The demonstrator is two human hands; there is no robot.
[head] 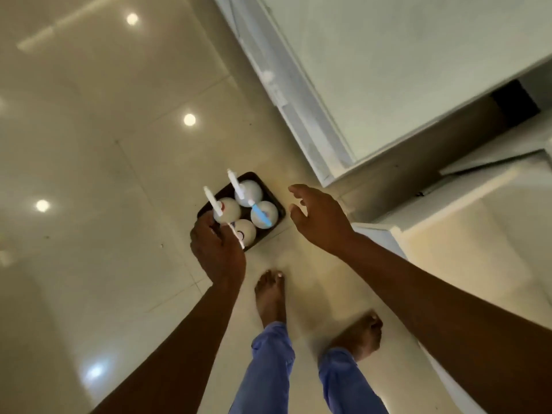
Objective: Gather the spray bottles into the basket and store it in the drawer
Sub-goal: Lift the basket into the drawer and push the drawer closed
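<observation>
A dark rectangular basket point(270, 191) sits on the glossy tiled floor, just ahead of my bare feet. Several white spray bottles stand in it: three have white sprayers point(234, 182), and one has a blue sprayer point(263, 215). My left hand point(218, 252) is at the basket's near-left corner, with its fingers curled over the nearest bottle point(228, 209). Whether it grips anything is hidden. My right hand point(316, 216) hovers to the right of the basket with its fingers spread and nothing in it.
A white cabinet point(388, 70) rises on the right, with a dark opening point(513, 106) under its top. A white pulled-out unit point(466, 222) juts out at lower right, close to my right arm. Beige floor tiles point(89, 144) stretch away to the left.
</observation>
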